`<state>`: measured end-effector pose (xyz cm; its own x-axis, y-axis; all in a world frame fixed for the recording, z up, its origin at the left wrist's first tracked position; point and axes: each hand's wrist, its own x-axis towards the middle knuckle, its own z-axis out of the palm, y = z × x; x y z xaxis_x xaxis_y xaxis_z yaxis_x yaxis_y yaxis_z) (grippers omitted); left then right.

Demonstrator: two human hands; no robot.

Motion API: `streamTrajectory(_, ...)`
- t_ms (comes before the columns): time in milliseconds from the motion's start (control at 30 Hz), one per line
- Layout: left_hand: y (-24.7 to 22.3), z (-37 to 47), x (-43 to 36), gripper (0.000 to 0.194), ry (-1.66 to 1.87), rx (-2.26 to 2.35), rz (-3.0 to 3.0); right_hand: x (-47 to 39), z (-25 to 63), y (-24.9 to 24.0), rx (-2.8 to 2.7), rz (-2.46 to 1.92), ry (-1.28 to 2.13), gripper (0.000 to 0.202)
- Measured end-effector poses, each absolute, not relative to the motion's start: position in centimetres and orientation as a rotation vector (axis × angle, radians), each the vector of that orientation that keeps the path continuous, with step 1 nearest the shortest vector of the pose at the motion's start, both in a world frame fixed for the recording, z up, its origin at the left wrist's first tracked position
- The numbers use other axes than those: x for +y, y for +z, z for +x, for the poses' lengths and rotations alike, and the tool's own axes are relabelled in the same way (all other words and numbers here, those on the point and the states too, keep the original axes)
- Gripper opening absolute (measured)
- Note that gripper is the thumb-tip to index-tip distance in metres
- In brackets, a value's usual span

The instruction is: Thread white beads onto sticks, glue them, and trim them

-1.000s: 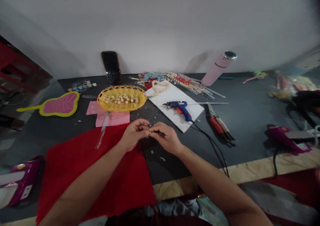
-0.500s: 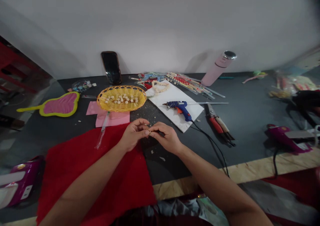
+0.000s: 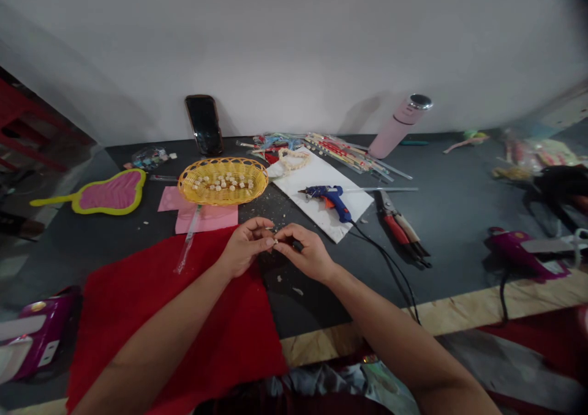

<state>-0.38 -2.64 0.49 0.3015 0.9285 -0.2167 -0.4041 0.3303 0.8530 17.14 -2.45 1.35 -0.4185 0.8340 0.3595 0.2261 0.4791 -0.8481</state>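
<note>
My left hand (image 3: 247, 246) and my right hand (image 3: 307, 252) meet above the dark table, just beyond the edge of a red cloth (image 3: 202, 329). Their thumbs and fingertips pinch a small pale piece (image 3: 275, 241) between them; it is too small to make out its kind. Behind the left hand stands a yellow woven basket (image 3: 223, 201) with several small whitish pieces (image 3: 229, 182) inside. A blue glue gun (image 3: 328, 195) lies on a white board (image 3: 340, 228) beyond my right hand. On that board's far corner rests a ring of pale pieces (image 3: 294, 157).
Red-handled pliers (image 3: 399, 228) lie at the right, near the glue gun's black cable (image 3: 390, 262). Behind are bundled sticks (image 3: 346, 151), a pink bottle (image 3: 399, 127) and a leaning phone (image 3: 204, 124). A pink-and-yellow fan shape (image 3: 110, 192) and pink paper (image 3: 206, 220) lie left.
Both hands stay nearly in place. The pale piece shows a little more clearly between the fingertips, which have shifted slightly. Everything on the table stays where it was.
</note>
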Motion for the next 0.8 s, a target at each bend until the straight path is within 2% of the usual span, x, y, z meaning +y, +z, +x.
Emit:
streamTrajectory(433,0.59,-0.46,-2.61,0.039,0.967,0.830,0.780,-2.51,17.27,1.91,-1.933,-0.881,0.928,0.012)
streamTrajectory(700,0.43,-0.50,-2.61,0.035,0.984,0.813,0.776,-2.54,17.27,1.64,-1.967,-0.894,0.916,0.009)
streamTrajectory(800,0.46,-0.49,-2.54,0.033,1.009,0.819,0.743,-2.31,17.75,1.08,-1.973,-0.968,0.885,0.014)
